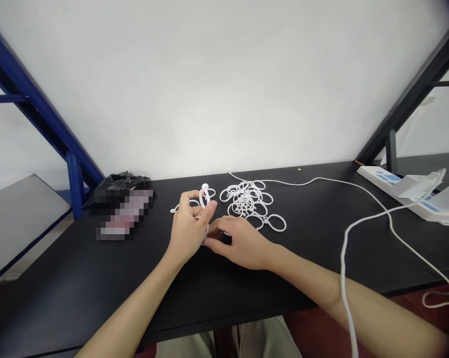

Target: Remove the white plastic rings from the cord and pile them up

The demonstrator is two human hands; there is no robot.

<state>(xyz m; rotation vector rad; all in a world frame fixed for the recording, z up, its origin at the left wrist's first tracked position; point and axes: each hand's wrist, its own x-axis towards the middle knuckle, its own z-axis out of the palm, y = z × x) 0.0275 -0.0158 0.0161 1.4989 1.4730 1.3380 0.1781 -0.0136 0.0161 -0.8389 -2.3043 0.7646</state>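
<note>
My left hand (189, 226) is raised a little above the black table (302, 243), its fingers pinched round a white plastic ring (204, 196) that stands upright between thumb and fingertips. My right hand (241, 243) rests on the table right beside it, fingers curled and touching the lower end of the same ring piece. Just beyond both hands lies a pile of several white rings (250, 201), loosely tangled together. One more ring (180, 206) lies behind my left hand, partly hidden by it.
A white cable (358, 221) runs across the right of the table and over my right forearm. A white power strip (414, 191) sits far right. A black bag (122, 184) and a blurred pink object (125, 216) lie at left. Blue and black frame struts flank the table.
</note>
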